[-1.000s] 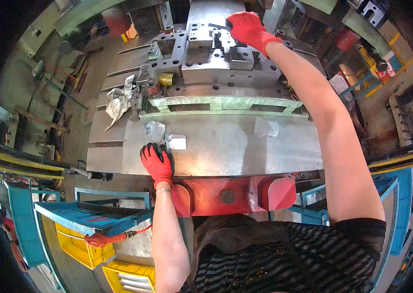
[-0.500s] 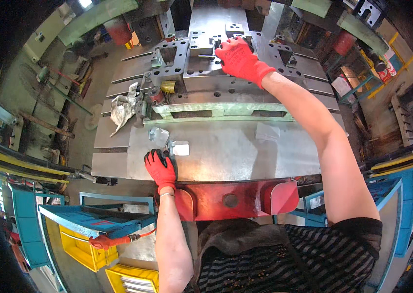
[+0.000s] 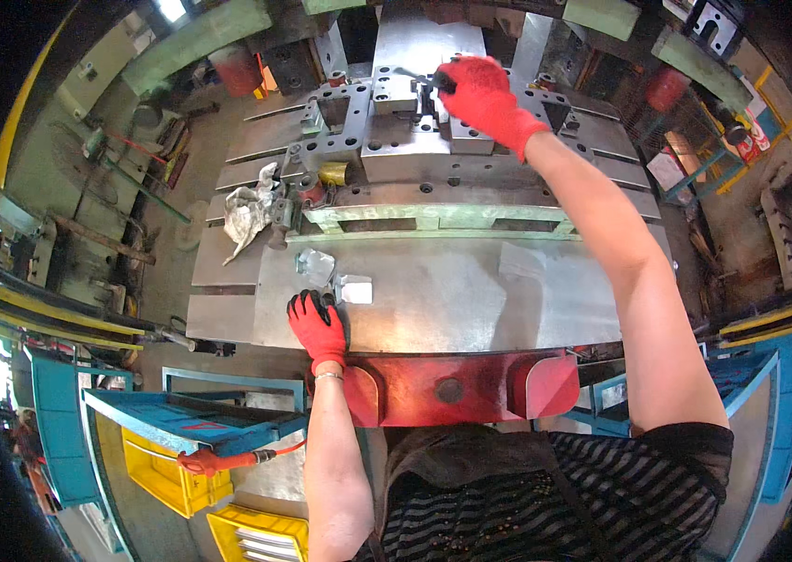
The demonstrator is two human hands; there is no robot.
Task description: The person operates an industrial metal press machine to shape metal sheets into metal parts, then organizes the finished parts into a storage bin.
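My right hand (image 3: 482,89), in a red glove with dark fingertips, is closed above the steel die (image 3: 405,140) on the press bed. A slim dark tool (image 3: 412,74) juts leftward from its fingers; its exact kind is hard to make out. My left hand (image 3: 317,328), gloved alike, lies on the bare steel plate (image 3: 433,304) near its front edge, fingers spread a little. Just beyond its fingertips are a bright bent sheet-metal piece (image 3: 355,289) and a second shiny piece (image 3: 315,268). Whether the thumb touches the nearer piece is unclear.
A crumpled rag (image 3: 248,214) and a brass-coloured cylinder (image 3: 334,173) sit left of the die. A pale green bar (image 3: 457,221) crosses the bed. At the front is a red bracket (image 3: 447,389). Yellow bins (image 3: 166,473) and a blue rack (image 3: 190,421) stand at lower left.
My right hand has lifted off the die and shifted slightly right, and the dark tool now shows at its fingers. The left hand stays by the metal pieces; the whole view has shifted slightly.
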